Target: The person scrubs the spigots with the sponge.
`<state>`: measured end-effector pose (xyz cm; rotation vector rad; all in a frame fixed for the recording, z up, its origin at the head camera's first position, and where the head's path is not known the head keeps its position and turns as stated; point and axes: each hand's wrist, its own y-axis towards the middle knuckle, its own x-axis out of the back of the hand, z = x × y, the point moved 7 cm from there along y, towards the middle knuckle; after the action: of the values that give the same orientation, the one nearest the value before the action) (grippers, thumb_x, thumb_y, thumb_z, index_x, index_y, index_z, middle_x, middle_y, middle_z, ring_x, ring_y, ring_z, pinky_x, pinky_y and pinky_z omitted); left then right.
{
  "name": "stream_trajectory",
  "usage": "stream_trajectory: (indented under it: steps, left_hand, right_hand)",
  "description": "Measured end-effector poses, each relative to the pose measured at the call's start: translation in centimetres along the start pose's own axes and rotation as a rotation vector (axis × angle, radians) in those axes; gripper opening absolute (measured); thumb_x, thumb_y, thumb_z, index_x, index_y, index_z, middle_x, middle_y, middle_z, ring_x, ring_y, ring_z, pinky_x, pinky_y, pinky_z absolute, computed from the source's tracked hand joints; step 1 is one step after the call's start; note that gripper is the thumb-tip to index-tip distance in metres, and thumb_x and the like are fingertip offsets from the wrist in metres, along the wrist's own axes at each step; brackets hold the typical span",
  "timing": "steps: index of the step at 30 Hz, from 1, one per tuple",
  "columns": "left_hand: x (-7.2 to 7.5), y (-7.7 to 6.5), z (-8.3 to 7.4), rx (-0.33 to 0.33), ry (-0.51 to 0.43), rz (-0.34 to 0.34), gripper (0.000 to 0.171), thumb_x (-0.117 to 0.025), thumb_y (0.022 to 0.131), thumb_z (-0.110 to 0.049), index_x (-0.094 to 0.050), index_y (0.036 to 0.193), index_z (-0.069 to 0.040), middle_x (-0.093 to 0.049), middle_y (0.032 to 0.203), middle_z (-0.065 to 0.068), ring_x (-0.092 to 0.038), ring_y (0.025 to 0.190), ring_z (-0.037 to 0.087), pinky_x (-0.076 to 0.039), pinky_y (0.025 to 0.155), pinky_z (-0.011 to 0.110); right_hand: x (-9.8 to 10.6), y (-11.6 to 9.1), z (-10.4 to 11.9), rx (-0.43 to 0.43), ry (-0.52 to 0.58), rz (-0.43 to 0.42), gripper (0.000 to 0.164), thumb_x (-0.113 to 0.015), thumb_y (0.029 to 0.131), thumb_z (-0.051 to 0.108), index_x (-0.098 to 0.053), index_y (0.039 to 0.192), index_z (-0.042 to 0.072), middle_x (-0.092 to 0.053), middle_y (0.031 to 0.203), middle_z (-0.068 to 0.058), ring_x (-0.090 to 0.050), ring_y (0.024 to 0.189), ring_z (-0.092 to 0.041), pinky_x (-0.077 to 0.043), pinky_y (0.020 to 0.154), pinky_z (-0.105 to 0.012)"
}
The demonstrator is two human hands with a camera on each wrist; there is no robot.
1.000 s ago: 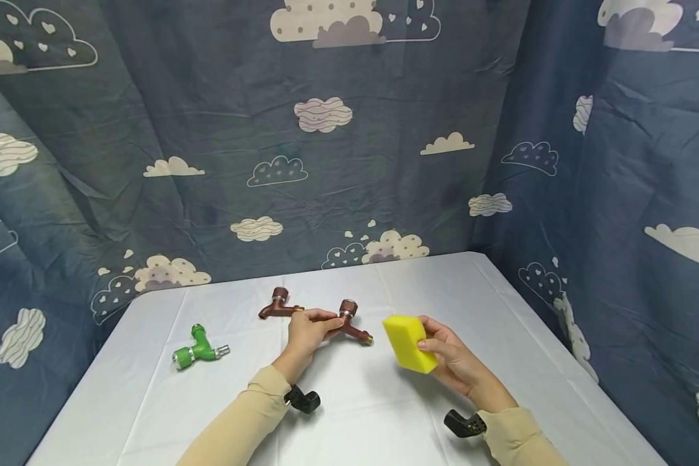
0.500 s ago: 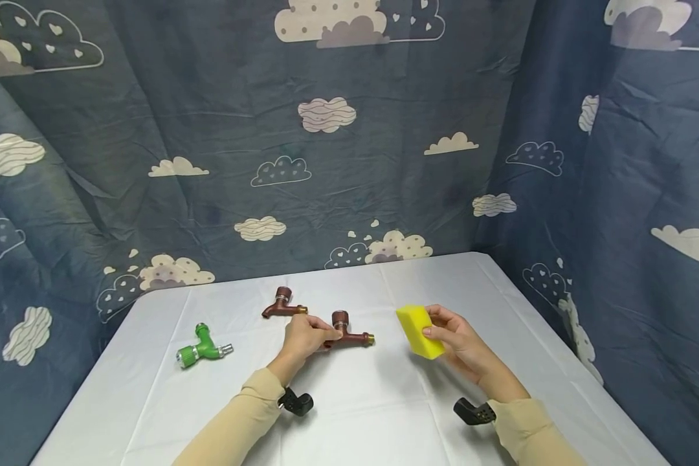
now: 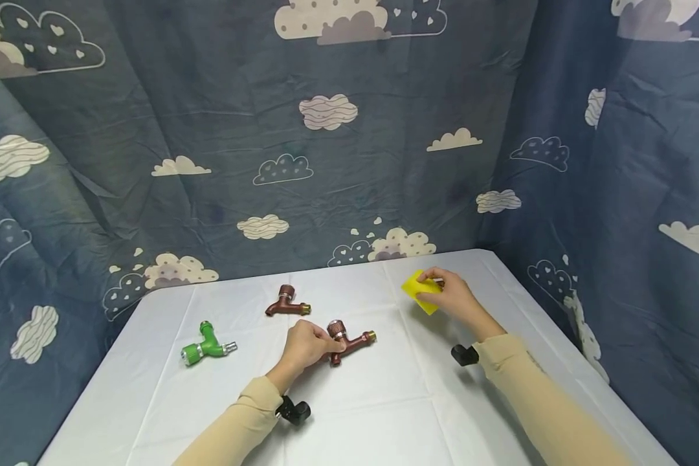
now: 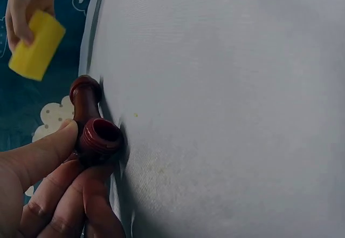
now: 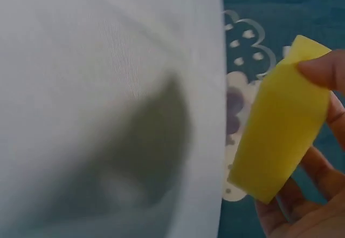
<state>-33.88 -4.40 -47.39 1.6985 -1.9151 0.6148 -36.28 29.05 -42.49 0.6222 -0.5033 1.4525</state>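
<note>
In the head view my left hand [image 3: 306,349] pinches a reddish-brown faucet [image 3: 354,343] by its spout end, low over the white table. Its ribbed knob points up and its brass threaded end points right. The left wrist view shows the thumb and fingers around the faucet [image 4: 89,114], with the round spout opening facing the camera. Off to the right, my right hand [image 3: 451,299] holds a yellow sponge [image 3: 421,291] above the table. Seen from the right wrist, the thumb presses one face of the sponge [image 5: 280,124] while the fingers support the other.
A second reddish-brown faucet [image 3: 288,302] lies farther back, behind my left hand. On the left side of the table [image 3: 384,414] lies a green faucet [image 3: 208,346] with a silver end. Dark blue cloud-print cloth [image 3: 221,129] hangs behind and along the sides.
My left hand has drawn the faucet slightly nearer and turned it. The right hand has carried the sponge away from me, toward the back of the table.
</note>
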Motion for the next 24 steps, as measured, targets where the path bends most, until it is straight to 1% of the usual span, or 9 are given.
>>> stream_trajectory:
  steps: [2, 4, 7, 9, 13, 15, 18, 21, 24]
  left_hand:
    - [0.0, -0.2, -0.1, -0.016, 0.002, -0.003, 0.030, -0.100, 0.074, -0.027, -0.078, 0.061, -0.012, -0.064, 0.051, -0.010, -0.051, 0.054, 0.010, -0.040, 0.052, 0.023]
    - [-0.1, -0.4, -0.2, -0.027, 0.001, -0.003, 0.028, -0.100, 0.074, -0.027, -0.079, 0.062, -0.012, -0.065, 0.051, -0.007, -0.052, 0.050, 0.009, -0.042, 0.052, 0.023]
    - [-0.2, -0.6, -0.3, -0.039, 0.007, 0.003, 0.026, -0.099, 0.076, -0.026, -0.081, 0.065, -0.011, -0.068, 0.052, -0.002, -0.052, 0.046, 0.007, -0.045, 0.054, 0.023]
    - [-0.3, -0.7, -0.3, -0.042, 0.005, 0.006, 0.024, -0.098, 0.077, -0.026, -0.082, 0.067, -0.011, -0.070, 0.054, 0.000, -0.053, 0.044, 0.006, -0.047, 0.055, 0.022]
    - [-0.5, -0.7, -0.3, -0.052, -0.020, 0.016, 0.021, -0.096, 0.080, -0.022, -0.082, 0.069, -0.010, -0.071, 0.054, 0.000, -0.057, 0.042, 0.005, -0.050, 0.052, 0.021]
    - [-0.6, -0.7, -0.3, -0.053, -0.039, 0.029, 0.020, -0.095, 0.081, -0.020, -0.082, 0.070, -0.010, -0.070, 0.054, 0.000, -0.058, 0.040, 0.005, -0.050, 0.048, 0.020]
    - [-0.7, -0.7, -0.2, -0.040, -0.068, 0.039, 0.019, -0.094, 0.083, -0.017, -0.082, 0.071, -0.009, -0.070, 0.054, -0.001, -0.059, 0.040, 0.005, -0.049, 0.042, 0.020]
    - [-0.8, -0.8, 0.0, -0.018, -0.093, 0.043, 0.019, -0.093, 0.084, -0.016, -0.081, 0.072, -0.009, -0.070, 0.055, -0.001, -0.059, 0.041, 0.005, -0.049, 0.040, 0.019]
    - [-0.7, -0.9, 0.1, -0.015, -0.108, 0.048, 0.019, -0.093, 0.085, -0.016, -0.081, 0.073, -0.009, -0.072, 0.057, 0.000, -0.060, 0.042, 0.005, -0.051, 0.041, 0.020]
  right_hand:
    - [-0.7, 1.3, 0.5, 0.030, -0.084, 0.016, 0.030, -0.079, 0.094, 0.013, -0.068, 0.122, 0.007, -0.061, 0.145, -0.025, -0.060, 0.125, -0.044, -0.056, 0.107, -0.056]
    - [-1.6, 2.5, 1.2, 0.078, -0.178, 0.039, 0.027, -0.078, 0.092, 0.006, -0.070, 0.117, 0.009, -0.063, 0.144, -0.023, -0.057, 0.127, -0.045, -0.050, 0.111, -0.064]
    - [-3.3, 3.7, 2.5, 0.177, -0.307, 0.084, 0.030, -0.076, 0.085, -0.006, -0.073, 0.109, 0.012, -0.069, 0.140, -0.019, -0.053, 0.133, -0.049, -0.042, 0.114, -0.072]
    - [-4.4, 4.2, 3.2, 0.234, -0.384, 0.115, 0.037, -0.074, 0.082, -0.012, -0.072, 0.108, 0.015, -0.071, 0.139, -0.016, -0.050, 0.139, -0.051, -0.037, 0.117, -0.075]
    - [-6.8, 5.1, 4.7, 0.337, -0.487, 0.157, 0.048, -0.071, 0.080, -0.019, -0.069, 0.111, 0.018, -0.073, 0.139, -0.012, -0.045, 0.147, -0.053, -0.027, 0.126, -0.074]
    - [-7.9, 5.4, 5.3, 0.371, -0.510, 0.177, 0.050, -0.071, 0.080, -0.020, -0.068, 0.113, 0.018, -0.074, 0.138, -0.012, -0.045, 0.148, -0.053, -0.025, 0.129, -0.072]
    - [-9.7, 5.9, 5.9, 0.422, -0.527, 0.222, 0.051, -0.071, 0.079, -0.020, -0.066, 0.113, 0.019, -0.075, 0.135, -0.013, -0.047, 0.149, -0.052, -0.025, 0.130, -0.069]
    - [-11.3, 6.1, 6.2, 0.439, -0.525, 0.278, 0.052, -0.070, 0.080, -0.020, -0.064, 0.114, 0.018, -0.073, 0.136, -0.013, -0.045, 0.150, -0.052, -0.026, 0.132, -0.068]
    - [-12.0, 6.0, 6.4, 0.432, -0.504, 0.319, 0.052, -0.069, 0.081, -0.022, -0.063, 0.114, 0.018, -0.072, 0.139, -0.014, -0.042, 0.152, -0.053, -0.027, 0.132, -0.066]
